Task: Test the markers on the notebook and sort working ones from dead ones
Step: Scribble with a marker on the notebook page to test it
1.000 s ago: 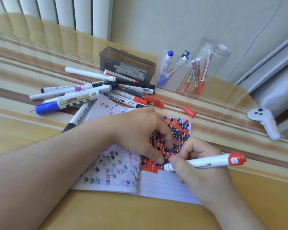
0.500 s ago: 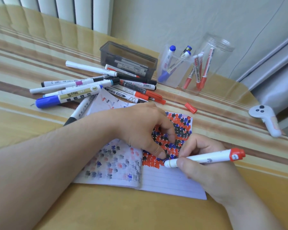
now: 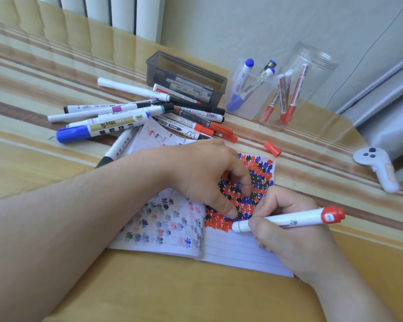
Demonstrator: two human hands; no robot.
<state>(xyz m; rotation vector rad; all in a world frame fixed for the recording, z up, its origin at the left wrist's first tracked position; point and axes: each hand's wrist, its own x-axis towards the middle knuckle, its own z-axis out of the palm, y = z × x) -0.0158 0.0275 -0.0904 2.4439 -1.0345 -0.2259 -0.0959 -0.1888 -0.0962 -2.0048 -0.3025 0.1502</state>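
The right hand [image 3: 286,231] has its grip clenched round a white marker with a red end [image 3: 286,220], fingers pinching the barrel low down by the tip, which rests at the edge of the red scribbles on the notebook [image 3: 237,256] lying open near the middle of the table [image 3: 56,173]. The left hand [image 3: 203,180] presses curled fingers down on the page and grasps nothing. The marker looks light, stiff and smooth plastic, so a hold close to the tip should steer it best, while thin paper will likely buckle unless pinned. Farther off lie the untested markers [image 3: 135,112] in a loose pile, a loose red cap [image 3: 272,148] to their right, and beyond them a dark tray [image 3: 186,73], a clear cup [image 3: 249,94] and a clear jar [image 3: 300,89] holding sorted ones.
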